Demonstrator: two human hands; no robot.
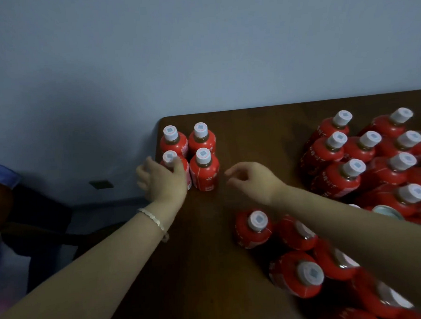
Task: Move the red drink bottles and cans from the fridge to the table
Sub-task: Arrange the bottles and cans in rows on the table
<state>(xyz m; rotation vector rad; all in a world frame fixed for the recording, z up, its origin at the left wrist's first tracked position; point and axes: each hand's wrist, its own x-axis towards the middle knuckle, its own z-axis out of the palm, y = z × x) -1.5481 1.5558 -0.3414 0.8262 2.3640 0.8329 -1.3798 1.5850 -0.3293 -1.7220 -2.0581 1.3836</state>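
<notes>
Four red drink bottles with white caps stand in a square at the far left corner of the brown table (252, 137). My left hand (162, 181) is in front of the front left bottle (169, 158) with relaxed fingers, the thumb beside its neck, and it covers most of the bottle's body. The front right bottle (204, 170) stands free. My right hand (251, 182) hovers just right of that bottle, fingers loosely curled and holding nothing. Several more red bottles (350, 157) crowd the right side of the table. The fridge is out of view.
More red bottles (254, 227) stand under my right forearm near the table's front, and a can top (387, 211) shows among them. A blue-grey wall runs behind the table. Left of the table edge are a dark chair (44, 216) and a wall socket (101, 184).
</notes>
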